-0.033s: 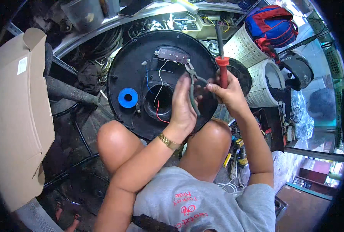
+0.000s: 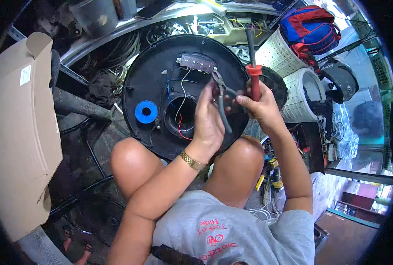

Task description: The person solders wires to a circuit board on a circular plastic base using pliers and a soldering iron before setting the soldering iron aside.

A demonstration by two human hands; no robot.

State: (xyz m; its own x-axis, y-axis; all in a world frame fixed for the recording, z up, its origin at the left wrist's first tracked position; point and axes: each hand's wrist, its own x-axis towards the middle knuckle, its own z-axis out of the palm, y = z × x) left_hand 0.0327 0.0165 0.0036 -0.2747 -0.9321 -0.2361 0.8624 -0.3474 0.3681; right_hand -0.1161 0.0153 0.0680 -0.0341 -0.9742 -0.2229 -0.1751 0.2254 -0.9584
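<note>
My left hand [image 2: 208,119], with a gold watch [image 2: 191,160] at its wrist, holds pliers [image 2: 221,90] with grey handles. Their jaws point up beside the right end of a small circuit board [image 2: 197,63]. One handle hangs past the palm, while the other reaches toward my right fingers. Closed around the red handle of a soldering iron [image 2: 255,86] is my right hand [image 2: 266,108], the long shaft pointing up. Beneath both hands is a round black plastic housing [image 2: 139,84]. White [image 2: 184,90], blue and red wires run over it into a central round opening.
A blue spool [image 2: 146,111] lies on the housing's left side. Cardboard [image 2: 24,141] stands at the far left. White baskets [image 2: 300,95], a red-and-blue bag [image 2: 311,31] and a dark helmet [image 2: 339,79] are at right. Yellow-handled tools [image 2: 274,176] lie by my right knee.
My left hand has turned slightly, its palm showing more. The pliers have tilted a little, with the lower handle shifting right. My right hand and the soldering iron stay in place.
</note>
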